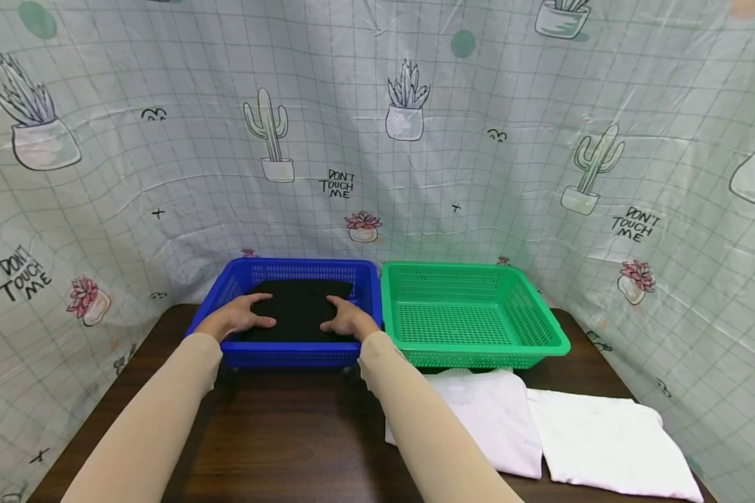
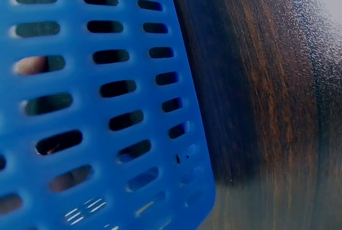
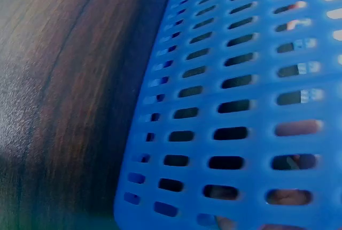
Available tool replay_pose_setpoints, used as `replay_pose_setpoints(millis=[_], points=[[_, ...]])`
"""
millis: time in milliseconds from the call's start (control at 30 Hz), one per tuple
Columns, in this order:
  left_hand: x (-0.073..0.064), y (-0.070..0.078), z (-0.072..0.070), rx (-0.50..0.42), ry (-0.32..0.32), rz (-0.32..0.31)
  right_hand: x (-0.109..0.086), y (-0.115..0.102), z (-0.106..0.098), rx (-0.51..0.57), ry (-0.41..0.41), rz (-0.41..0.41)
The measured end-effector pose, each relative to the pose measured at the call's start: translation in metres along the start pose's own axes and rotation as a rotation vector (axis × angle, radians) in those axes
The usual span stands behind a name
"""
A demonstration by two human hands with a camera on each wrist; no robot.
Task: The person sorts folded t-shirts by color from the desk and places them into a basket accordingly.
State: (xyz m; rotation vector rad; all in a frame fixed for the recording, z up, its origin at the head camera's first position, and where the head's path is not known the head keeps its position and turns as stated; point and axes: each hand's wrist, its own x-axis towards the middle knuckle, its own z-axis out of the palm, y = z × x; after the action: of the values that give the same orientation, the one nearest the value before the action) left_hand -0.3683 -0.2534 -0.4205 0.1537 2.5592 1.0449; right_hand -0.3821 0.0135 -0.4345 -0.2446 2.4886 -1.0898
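A folded black cloth [image 1: 302, 307] lies inside the blue plastic basket [image 1: 289, 355]. My left hand [image 1: 235, 316] reaches over the basket's near left rim, thumb and forefinger spread at the cloth's left side. From the right, my right hand [image 1: 351, 321] sits at the cloth's other side in the same spread pose. Some fingers are hidden by the cloth and the basket. Through slots of the blue wall [image 2: 75, 96] in the left wrist view, bits of skin show. The right wrist view shows similar bits behind the slotted wall [image 3: 256, 144].
A green basket [image 1: 453, 325] stands right of the blue one, its slotted floor visible. Two folded white cloths, the nearer-left one [image 1: 497, 419] and the right one [image 1: 610, 440], lie in front on the dark wooden table [image 1: 277, 433]. A patterned curtain [image 1: 214, 181] surrounds the table.
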Motion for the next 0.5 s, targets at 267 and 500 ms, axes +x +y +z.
replay_pose_setpoints(millis=[267, 500], points=[[-0.005, 0.007, 0.0, 0.059, -0.039, -0.013, -0.007, -0.001, -0.01, 0.124, -0.038, 0.056], [-0.013, 0.015, -0.007, 0.106, -0.072, 0.0, -0.017, -0.01, -0.033, 0.204, -0.252, 0.051]])
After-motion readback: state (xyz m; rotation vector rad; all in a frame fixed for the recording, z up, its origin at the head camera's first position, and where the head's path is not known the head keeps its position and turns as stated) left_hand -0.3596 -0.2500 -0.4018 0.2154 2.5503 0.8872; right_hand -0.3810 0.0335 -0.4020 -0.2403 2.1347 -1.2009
